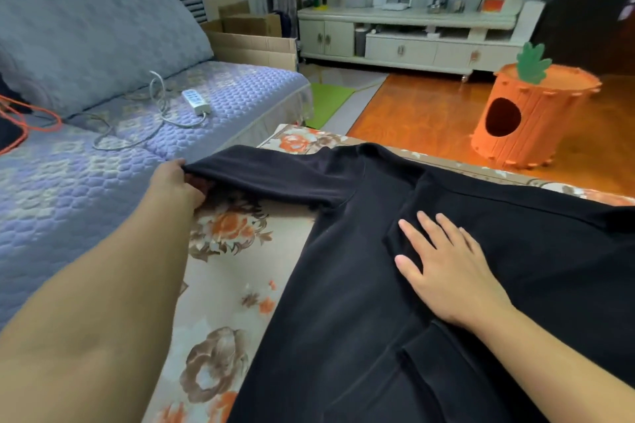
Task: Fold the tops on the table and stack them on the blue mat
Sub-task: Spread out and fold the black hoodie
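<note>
Quilted lavender fabric covers the sofa (86, 182) along your left, its seat edge running just beside the table; a white power strip (196, 102) with its cord lies on the cushion, well back from your arm. Your left hand (178, 184) sits at the table's left edge, fingers curled round the cuff end of the black top's sleeve (271, 175), holding it stretched out straight toward the sofa. Bare floral tablecloth (223, 271) shows between that sleeve, your left forearm and the garment's body. The black top (343, 302) is spread across the table from centre to the right frame edge, its collar near the far edge and its lower part running off the bottom of view. Your right hand (446, 268) lies flat on the chest of the top, fingers straight and spread, pressing beside a folded-over ridge of cloth. Beyond the far table edge, open wooden floor reaches to an orange carrot-shaped pet house (525, 120) at right.
</note>
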The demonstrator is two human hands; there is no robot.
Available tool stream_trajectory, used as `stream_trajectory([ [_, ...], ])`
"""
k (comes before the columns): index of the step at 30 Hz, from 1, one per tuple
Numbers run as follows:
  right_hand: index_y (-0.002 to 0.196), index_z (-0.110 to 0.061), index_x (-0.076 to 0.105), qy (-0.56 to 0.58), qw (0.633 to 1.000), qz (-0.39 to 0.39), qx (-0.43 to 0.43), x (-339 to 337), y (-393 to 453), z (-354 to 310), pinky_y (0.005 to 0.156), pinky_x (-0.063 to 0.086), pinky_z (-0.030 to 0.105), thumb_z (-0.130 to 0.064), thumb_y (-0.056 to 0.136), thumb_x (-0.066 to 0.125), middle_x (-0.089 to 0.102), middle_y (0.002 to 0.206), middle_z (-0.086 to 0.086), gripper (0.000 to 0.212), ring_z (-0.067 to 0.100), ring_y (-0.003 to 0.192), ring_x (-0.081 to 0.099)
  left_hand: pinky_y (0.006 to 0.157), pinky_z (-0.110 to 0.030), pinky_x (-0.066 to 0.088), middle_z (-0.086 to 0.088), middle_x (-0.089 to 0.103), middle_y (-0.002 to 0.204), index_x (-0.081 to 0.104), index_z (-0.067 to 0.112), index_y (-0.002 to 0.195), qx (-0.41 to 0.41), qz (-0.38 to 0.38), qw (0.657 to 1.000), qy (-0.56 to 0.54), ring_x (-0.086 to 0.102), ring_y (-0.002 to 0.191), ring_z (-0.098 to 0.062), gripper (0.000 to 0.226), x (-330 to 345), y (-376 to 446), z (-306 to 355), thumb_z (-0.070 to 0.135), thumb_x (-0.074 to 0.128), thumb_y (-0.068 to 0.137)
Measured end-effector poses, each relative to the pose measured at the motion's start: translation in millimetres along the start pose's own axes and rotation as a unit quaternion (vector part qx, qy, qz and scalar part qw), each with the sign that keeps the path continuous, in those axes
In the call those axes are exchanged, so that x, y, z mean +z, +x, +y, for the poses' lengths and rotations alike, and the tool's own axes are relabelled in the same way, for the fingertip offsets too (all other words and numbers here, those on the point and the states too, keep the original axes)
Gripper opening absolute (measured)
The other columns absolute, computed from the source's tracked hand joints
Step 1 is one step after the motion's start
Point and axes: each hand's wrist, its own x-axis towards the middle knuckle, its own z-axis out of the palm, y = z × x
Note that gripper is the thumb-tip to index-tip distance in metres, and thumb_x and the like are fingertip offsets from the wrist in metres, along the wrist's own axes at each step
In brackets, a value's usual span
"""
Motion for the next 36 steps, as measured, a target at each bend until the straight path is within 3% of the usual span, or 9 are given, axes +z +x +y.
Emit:
stream_trajectory([
  [7,0.154,-0.045,0.026,0.210,0.976,-0.054,0.010,-17,7,7,0.125,0.006,0.032,-0.057,0.101,0.039,0.014,0.166,-0.016,0.056,0.007,0.153,0.006,0.069,-0.038,0.061,-0.020,0.068,0.123,0.053,0.004,0.130,0.206,-0.252,0.944,0.050,0.070,0.103,-0.032,0.033,100,-36,9,0.007,0.052,0.098],
  [10,0.139,-0.039,0.049,0.670,0.733,-0.048,0.108,-70,-5,25,0.112,0.031,0.018,-0.047,0.102,0.047,0.050,0.148,-0.016,0.038,-0.002,0.129,0.049,0.089,-0.044,0.059,-0.017,0.071,0.118,0.054,0.006,0.128,0.272,-0.450,0.835,0.164,0.070,0.106,-0.030,0.032,135,-129,-37,0.007,0.054,0.096],
  [13,0.151,-0.023,0.039,0.864,0.482,0.054,0.134,-119,-40,76,0.117,0.030,0.055,-0.060,0.091,0.052,0.044,0.151,0.013,0.071,0.037,0.138,0.043,0.098,-0.025,0.049,-0.005,0.068,0.118,0.054,0.011,0.126,0.406,-0.536,0.630,0.388,0.065,0.107,-0.007,0.033,119,-190,-99,0.013,0.063,0.094],
  [16,0.148,-0.019,0.044,0.912,0.372,0.107,0.134,-132,-89,117,0.106,0.034,0.072,-0.066,0.088,0.053,0.049,0.143,0.025,0.077,0.055,0.130,0.045,0.116,-0.022,0.025,-0.012,0.042,0.153,0.034,0.015,0.153,0.483,-0.452,0.397,0.636,0.040,0.140,-0.019,0.081,59,-166,-156,0.029,0.071,0.083],
  [18,0.151,-0.019,0.040,0.921,0.320,0.117,0.189,-114,-113,130,0.107,0.031,0.072,-0.066,0.091,0.052,0.051,0.141,0.026,0.078,0.055,0.133,0.042,0.123,-0.044,0.021,-0.015,0.017,0.166,0.011,0.025,0.161,0.436,-0.320,0.360,0.761,0.019,0.151,-0.033,0.101,18,-124,-177,0.041,0.068,0.079],
  [21,0.158,-0.025,0.024,0.905,0.249,0.164,0.304,-86,-124,134,0.112,0.031,0.065,-0.059,0.083,0.065,0.040,0.152,0.017,0.091,0.042,0.139,0.040,0.112,-0.053,0.037,-0.008,0.022,0.165,0.012,0.028,0.158,0.394,-0.253,0.401,0.788,0.034,0.145,-0.037,0.089,-13,-83,-190,0.046,0.059,0.084],
  [26,0.140,-0.019,0.051,0.852,0.277,0.189,0.402,-87,-102,130,0.087,0.054,0.052,-0.033,0.097,0.062,0.058,0.128,0.010,0.046,0.033,0.104,0.060,0.082,-0.046,0.050,-0.007,0.047,0.143,0.035,0.022,0.141,0.468,-0.220,0.256,0.816,0.058,0.116,-0.037,0.067,4,-84,-197,0.055,0.058,0.088],
  [30,0.124,-0.007,0.062,0.871,0.266,0.261,0.322,-117,-96,114,0.059,0.061,0.040,-0.008,0.096,0.060,0.073,0.112,0.014,0.028,0.028,0.090,0.074,0.074,-0.046,0.057,-0.012,0.064,0.111,0.060,0.012,0.111,0.561,-0.205,0.132,0.791,0.067,0.095,-0.037,0.025,18,-75,-194,0.018,0.067,0.088],
  [36,0.086,-0.018,0.064,0.815,0.405,0.228,0.344,-95,-178,63,0.070,0.056,0.040,-0.021,0.096,0.052,0.071,0.076,0.004,0.016,0.021,0.069,0.070,0.089,-0.046,0.052,-0.012,0.064,0.127,0.057,0.026,0.130,0.457,-0.179,0.256,0.833,0.061,0.113,-0.037,0.041,13,-49,-157,0.018,0.048,0.091],
])
